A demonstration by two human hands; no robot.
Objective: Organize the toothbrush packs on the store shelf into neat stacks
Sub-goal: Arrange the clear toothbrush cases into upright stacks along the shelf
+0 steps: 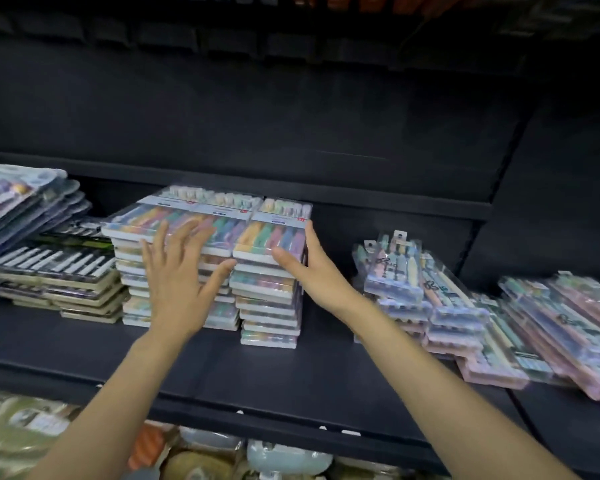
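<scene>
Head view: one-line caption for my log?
Left hand and right hand square up pastel toothbrush pack stacks on dark shelf.

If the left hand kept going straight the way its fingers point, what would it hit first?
Most likely the middle stack of packs: the left hand, fingers spread, points up and forward at its top packs. Depth is unclear; it may already touch.

No print on the toothbrush packs (271,237) is legible
</scene>
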